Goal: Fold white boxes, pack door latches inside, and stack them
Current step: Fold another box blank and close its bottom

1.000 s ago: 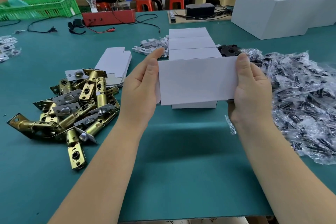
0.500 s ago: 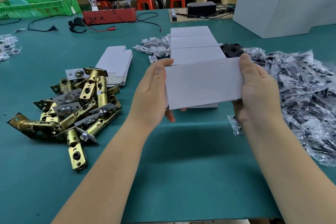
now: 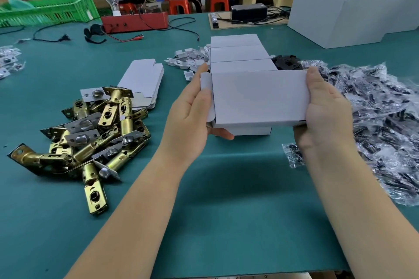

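Observation:
I hold a small white box (image 3: 258, 97) in the air above the green table, its broad face toward me. My left hand (image 3: 192, 115) grips its left end, where the end flap stands a little open under my fingers. My right hand (image 3: 322, 108) grips the right end. Right behind the held box stands a row of closed white boxes (image 3: 238, 52) running away from me. A pile of brass door latches (image 3: 95, 129) lies to the left. A stack of flat unfolded box blanks (image 3: 145, 79) lies behind the pile.
A heap of small clear plastic bags with dark parts (image 3: 381, 120) covers the right side. Small white plastic pieces (image 3: 188, 61) lie left of the box row. Large grey cartons (image 3: 349, 11), a red device (image 3: 136, 21) with cables and a green crate (image 3: 52, 10) stand at the back.
The box has shifted a little right and nearer the row. My left fingers have moved onto its left end flap, which now shows as a separate panel.

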Motion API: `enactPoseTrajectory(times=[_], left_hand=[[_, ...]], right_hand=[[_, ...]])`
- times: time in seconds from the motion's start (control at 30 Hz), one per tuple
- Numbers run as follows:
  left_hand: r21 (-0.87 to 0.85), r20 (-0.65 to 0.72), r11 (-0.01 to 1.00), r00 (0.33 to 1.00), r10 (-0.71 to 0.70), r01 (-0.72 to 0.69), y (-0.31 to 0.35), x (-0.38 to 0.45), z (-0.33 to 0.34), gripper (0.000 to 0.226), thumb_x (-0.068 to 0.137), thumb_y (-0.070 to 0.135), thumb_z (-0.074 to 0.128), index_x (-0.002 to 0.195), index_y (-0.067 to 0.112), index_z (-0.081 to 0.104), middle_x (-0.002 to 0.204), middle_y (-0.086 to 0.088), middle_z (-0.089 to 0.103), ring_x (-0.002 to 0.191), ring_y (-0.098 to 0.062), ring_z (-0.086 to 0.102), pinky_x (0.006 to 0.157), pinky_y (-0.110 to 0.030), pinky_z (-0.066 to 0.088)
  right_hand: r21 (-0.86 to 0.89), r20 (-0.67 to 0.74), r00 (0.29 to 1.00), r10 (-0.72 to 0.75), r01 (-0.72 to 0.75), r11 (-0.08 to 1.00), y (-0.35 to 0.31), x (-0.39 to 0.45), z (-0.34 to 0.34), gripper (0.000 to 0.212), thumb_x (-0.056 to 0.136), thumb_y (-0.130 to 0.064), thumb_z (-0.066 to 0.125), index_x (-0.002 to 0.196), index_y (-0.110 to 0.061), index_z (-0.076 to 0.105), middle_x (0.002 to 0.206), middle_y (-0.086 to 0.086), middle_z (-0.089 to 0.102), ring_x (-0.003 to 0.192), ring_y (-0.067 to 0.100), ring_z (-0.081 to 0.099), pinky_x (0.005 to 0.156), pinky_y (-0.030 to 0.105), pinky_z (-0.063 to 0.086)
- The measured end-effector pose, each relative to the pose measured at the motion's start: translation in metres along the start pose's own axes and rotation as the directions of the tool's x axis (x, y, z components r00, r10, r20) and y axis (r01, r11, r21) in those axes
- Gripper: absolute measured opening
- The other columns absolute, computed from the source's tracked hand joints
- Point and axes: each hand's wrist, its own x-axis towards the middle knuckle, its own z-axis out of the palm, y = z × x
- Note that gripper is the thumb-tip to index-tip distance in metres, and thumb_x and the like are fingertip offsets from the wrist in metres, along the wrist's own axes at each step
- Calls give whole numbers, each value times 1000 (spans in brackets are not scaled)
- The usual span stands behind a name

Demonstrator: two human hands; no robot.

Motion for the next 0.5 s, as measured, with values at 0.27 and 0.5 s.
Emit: enactPoseTrajectory(times=[0.27, 0.5], left_hand=[[124, 38, 992, 999, 10, -15, -4, -2, 0, 47, 93, 52, 30, 140, 52, 23, 149, 0, 43, 127, -29, 50, 55, -34, 55], [447, 70, 885, 991, 111, -131, -11, -8, 0, 77, 86, 70, 43, 148, 48, 3, 143, 17, 43, 108, -19, 58, 80, -46, 56]], right_hand=[[-63, 30, 998, -50, 52, 997, -2, -5, 3, 32, 95, -33, 57, 67, -18, 61, 69, -3, 61, 66, 15, 54, 60, 29, 44], [-98, 56, 996, -72, 77, 992, 0, -10, 6, 29, 96, -33, 55, 70, -19, 55, 76, 5, 53, 77, 22, 45, 67, 38, 36]])
